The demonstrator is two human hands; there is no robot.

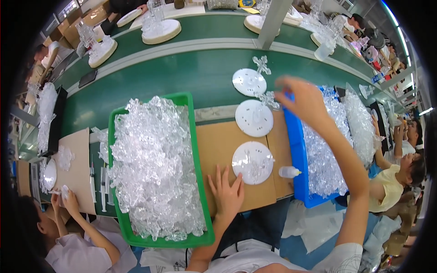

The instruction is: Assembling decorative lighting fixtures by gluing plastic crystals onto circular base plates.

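My left hand [226,193] lies on the cardboard sheet [211,141] with fingers spread. Its thumb is at the edge of the nearest white round disc [253,163], on which a clear plastic piece rests. Over the far left corner of the blue bin [298,154] is my right hand [306,101], slightly blurred, its bent fingers apart and nothing visible between them. Close to those fingers, a clear branched plastic piece [269,99] sits by the middle white disc [254,118]. Another clear piece [261,65] touches the farthest white disc [249,82].
A green bin [195,173] heaped with clear plastic pieces stands left of my left hand. Clear parts fill the blue bin too. A small white bottle [289,172] lies beside it. A person [86,241] works at the left; a metal post [273,25] rises at the far rail.
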